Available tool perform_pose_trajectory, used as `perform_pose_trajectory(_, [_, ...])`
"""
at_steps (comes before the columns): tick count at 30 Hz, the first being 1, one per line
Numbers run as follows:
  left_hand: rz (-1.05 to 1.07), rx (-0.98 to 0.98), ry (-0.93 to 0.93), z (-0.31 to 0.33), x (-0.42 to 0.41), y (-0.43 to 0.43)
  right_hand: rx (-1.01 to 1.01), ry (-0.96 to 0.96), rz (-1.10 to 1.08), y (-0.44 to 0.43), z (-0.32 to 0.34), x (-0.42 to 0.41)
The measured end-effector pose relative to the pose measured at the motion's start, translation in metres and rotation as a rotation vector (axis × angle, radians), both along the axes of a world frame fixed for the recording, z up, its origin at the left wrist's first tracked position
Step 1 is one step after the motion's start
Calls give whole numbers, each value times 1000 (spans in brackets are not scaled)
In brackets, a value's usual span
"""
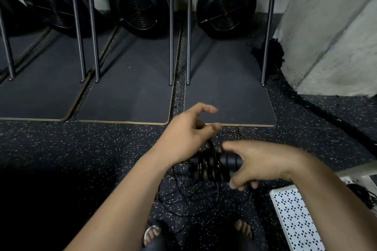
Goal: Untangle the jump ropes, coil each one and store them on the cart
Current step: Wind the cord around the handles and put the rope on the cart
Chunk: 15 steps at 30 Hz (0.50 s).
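Black handles (228,160) are clasped in the right grip (261,166), and a thin cord (213,150) is pinched in the left grip (186,130), above tangled ropes (195,197) on the floor (81,149).

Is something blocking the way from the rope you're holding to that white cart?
Nothing visible does. The jump rope sits in the right hand, and the white cart shelf lies just beside that forearm.

Right grip (263,166) holds black jump-rope handles (228,160); left grip (184,131) seems to pinch the cord (212,146) over speckled floor (81,149)
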<state>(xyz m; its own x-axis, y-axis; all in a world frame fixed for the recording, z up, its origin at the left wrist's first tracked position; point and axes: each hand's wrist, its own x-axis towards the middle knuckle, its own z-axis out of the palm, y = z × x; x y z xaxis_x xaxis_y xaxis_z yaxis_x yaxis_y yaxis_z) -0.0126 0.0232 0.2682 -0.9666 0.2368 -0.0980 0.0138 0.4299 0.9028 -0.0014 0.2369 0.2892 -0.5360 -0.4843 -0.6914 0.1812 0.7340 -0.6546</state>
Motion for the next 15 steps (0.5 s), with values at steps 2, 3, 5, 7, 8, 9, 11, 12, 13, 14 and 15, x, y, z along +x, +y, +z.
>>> perform_pose_trajectory(2, [6,19,3,2,1,-1,-93,-86,75,-1,13,4])
perform_pose_trajectory(3, [3,49,1,4,1,-2,-161,-122,90,0,18,4])
perform_pose_trajectory(5, [-9,102,4,5,-1,-3,-313,-179,80,4,27,5])
perform_pose_trajectory(7, [-29,133,11,6,-6,-3,-448,-205,64,9,31,4])
perform_pose_trajectory(8, [-32,142,8,6,-8,-3,-517,-208,59,11,33,4])
perform_pose_trajectory(9, [-30,171,-13,7,-8,-3,-588,-205,48,12,33,4])
perform_pose_trajectory(11, [18,283,-137,7,-4,-4,-730,-185,-11,14,32,2])
perform_pose_trajectory(12, [51,284,-176,7,-1,-3,-792,-169,-58,14,31,0])
perform_pose_trajectory(13, [73,227,-161,6,0,-2,-847,-148,-117,15,30,-1])
perform_pose_trajectory(14, [73,159,-119,5,1,-1,-895,-126,-190,14,29,-3])
perform_pose_trajectory(15, [76,154,-106,4,2,0,-927,-100,-282,13,28,-4])
